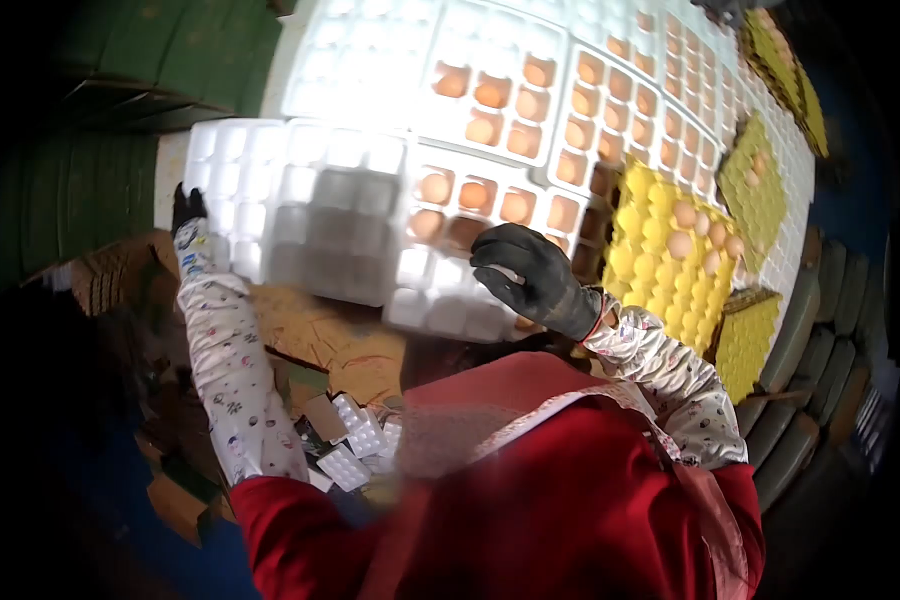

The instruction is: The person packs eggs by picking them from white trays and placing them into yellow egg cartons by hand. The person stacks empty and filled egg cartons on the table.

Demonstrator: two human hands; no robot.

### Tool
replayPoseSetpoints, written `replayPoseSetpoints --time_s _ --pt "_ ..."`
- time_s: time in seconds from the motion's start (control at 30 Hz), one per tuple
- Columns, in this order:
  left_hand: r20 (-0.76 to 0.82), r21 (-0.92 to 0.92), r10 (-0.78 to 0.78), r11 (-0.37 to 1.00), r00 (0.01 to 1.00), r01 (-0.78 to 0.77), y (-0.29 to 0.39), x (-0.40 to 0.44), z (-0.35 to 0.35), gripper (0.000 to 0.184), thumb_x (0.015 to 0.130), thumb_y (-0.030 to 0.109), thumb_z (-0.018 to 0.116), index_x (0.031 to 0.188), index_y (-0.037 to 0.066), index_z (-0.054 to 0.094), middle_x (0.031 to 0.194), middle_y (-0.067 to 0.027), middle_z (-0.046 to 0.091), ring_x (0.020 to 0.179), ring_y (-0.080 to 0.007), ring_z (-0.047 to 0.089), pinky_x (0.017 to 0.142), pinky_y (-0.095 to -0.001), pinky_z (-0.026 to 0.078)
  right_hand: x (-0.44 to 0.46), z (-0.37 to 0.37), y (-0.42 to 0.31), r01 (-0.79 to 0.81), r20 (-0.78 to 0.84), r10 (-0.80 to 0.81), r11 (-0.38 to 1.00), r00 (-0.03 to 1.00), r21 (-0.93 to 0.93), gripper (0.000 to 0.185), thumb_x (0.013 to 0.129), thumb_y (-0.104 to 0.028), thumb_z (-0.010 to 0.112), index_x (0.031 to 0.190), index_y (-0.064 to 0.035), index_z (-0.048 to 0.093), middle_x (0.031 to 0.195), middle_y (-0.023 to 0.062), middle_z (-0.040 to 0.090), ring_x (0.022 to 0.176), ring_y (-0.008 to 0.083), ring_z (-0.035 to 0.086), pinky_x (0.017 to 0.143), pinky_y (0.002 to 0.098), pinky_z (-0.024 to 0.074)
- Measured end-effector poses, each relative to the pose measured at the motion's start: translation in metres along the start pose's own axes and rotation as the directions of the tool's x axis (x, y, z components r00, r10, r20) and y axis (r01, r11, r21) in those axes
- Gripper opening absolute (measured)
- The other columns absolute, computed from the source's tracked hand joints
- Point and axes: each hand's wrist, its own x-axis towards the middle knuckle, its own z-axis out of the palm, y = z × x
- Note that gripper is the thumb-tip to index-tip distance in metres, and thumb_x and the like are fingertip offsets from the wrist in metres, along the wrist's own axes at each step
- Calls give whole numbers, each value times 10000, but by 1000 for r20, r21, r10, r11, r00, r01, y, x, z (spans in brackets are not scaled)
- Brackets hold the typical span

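My left hand [189,208], in a black glove, is against the outer left edge of a white egg tray [232,185]. Its visible fingers are stretched out and a little apart. My right hand [537,282], also black-gloved, is curled above another white egg tray [440,290] with brown eggs in its far cells. Something pale shows between thumb and fingers, but I cannot tell whether it is an egg or the tray behind. A brown egg [517,206] sits just beyond this hand. Between my hands lies a shaded white tray [335,215] with no eggs visible.
More white trays [580,50], many with brown eggs, extend across the far side. Right of my right hand, a yellow egg tray [645,240] holds several eggs. Green stacks [185,55] stand at upper left. Cardboard [340,335] and small white cartons [355,440] lie below.
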Motion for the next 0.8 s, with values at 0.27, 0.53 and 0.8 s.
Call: replayPoseSetpoints --time_s 0.27,0.53,0.8 --pt "-47 -151 786 605 617 -782 179 -231 -29 961 636 438 778 1391 70 310 1408 -130 344 1342 -323 255 1069 -551 223 -161 -129 -12 -469 -529 410 883 743 26 99 837 -37 589 919 17 609 887 94 620 804 162 597 722 269 469" --pt "363 126 850 361 381 -924 213 -320 13 846 603 508 738 1345 266 412 1408 -84 346 1300 -303 315 1024 -662 127 -259 -149 -23 -508 -677 303 853 671 -122 93 837 -43 593 908 18 592 868 107 618 789 195 600 718 293 467" --pt "158 -15 846 517 509 -856 257 -376 -26 961 526 387 831 1352 160 396 1390 -128 369 1290 -325 333 1074 -567 146 -296 -155 7 -526 -539 192 623 820 -578 342 777 -144 631 1106 -82 560 1048 146 543 961 319 530 833 423 426"
